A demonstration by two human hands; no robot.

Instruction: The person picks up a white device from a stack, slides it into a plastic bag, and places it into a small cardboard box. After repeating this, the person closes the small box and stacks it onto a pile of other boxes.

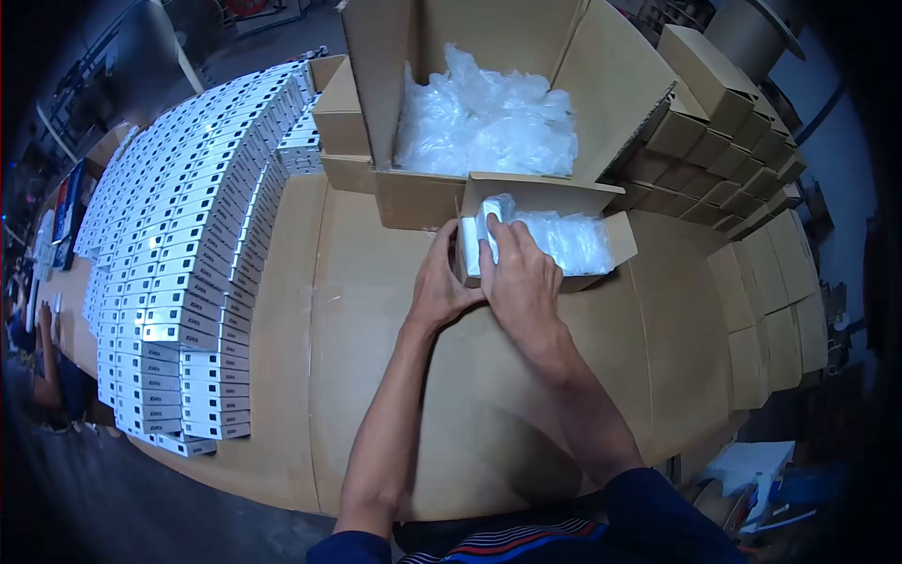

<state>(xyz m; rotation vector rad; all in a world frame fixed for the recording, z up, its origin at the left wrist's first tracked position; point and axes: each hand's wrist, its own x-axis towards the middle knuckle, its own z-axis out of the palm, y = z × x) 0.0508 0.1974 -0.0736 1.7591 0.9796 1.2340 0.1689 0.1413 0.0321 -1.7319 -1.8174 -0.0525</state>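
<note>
A small open cardboard box [540, 193] sits on the cardboard-covered table, its back flap standing up. My left hand [439, 282] is curled round the left end of this box and grips it. Inside, at the left end, stands a white small box [471, 246]. My right hand [521, 282] reaches into the open top, its fingers closed on a white piece in clear plastic [492, 208]; the fingers partly hide it. Clear plastic-wrapped pieces [568, 242] fill the right part of the small cardboard box.
Behind stands a large open carton [615, 85] holding a heap of clear plastic bags [489, 122]. Tall stacks of white printed boxes [202, 226] cover the left side. Brown cardboard boxes [709, 155] are piled at the right. Another person's arm [45, 352] shows at far left.
</note>
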